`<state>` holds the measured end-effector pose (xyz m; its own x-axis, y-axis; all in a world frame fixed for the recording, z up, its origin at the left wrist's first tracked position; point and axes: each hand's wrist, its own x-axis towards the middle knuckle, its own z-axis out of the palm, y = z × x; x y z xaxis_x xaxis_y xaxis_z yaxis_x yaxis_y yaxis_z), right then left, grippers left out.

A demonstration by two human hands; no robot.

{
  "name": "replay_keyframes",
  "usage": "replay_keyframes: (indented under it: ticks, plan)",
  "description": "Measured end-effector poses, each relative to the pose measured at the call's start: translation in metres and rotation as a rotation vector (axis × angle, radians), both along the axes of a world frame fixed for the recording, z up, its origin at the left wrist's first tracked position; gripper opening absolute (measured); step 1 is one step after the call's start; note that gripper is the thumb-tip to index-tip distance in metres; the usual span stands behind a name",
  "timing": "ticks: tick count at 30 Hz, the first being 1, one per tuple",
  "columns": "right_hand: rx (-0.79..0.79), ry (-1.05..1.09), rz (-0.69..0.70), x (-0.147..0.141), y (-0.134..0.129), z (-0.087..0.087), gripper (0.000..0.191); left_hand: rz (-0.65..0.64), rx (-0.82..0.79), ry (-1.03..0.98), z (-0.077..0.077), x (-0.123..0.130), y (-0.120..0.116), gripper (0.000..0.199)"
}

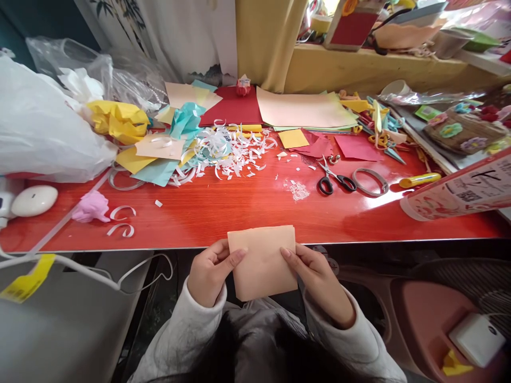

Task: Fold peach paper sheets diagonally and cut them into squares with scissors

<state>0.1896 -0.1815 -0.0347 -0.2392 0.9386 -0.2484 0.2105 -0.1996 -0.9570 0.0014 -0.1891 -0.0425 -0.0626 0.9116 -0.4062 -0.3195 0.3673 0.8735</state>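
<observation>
A peach-coloured sheet of paper (263, 266) is held up in front of the body, just off the table's front edge. On its left side, my left hand (213, 268) pinches it, thumb on the front face and fingers behind. My right hand (319, 279) grips the right side in the same way. The sheet looks nearly square, and its upper edge overlaps the red table (223, 213). Beyond it, scissors with black handles (333, 178) lie with their blades pointing away, beside a grey ring-shaped band (370, 182).
White paper curls (239, 151) and coloured sheets (159, 146) cover the back left. Stacked peach paper (303, 110) lies at the back. A pink crumpled piece (91, 206) sits front left, a yellow marker (420, 180) and printed cylinder (455, 186) on the right.
</observation>
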Motion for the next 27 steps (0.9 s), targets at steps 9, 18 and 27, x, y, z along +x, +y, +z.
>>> replay_keyframes:
  ticks: [9,18,27]
  plan:
    - [0.024,-0.104,0.018,0.0,-0.003,0.0,0.04,0.037,0.026,0.057,0.003,0.003,0.0,0.032]
    - [0.304,-0.301,0.1,0.019,0.005,0.023,0.03,-0.175,0.18,0.676,0.017,0.003,-0.012,0.027]
    - [0.953,-0.446,0.241,-0.014,-0.01,0.023,0.015,-0.314,0.706,1.034,0.012,0.027,-0.032,0.032]
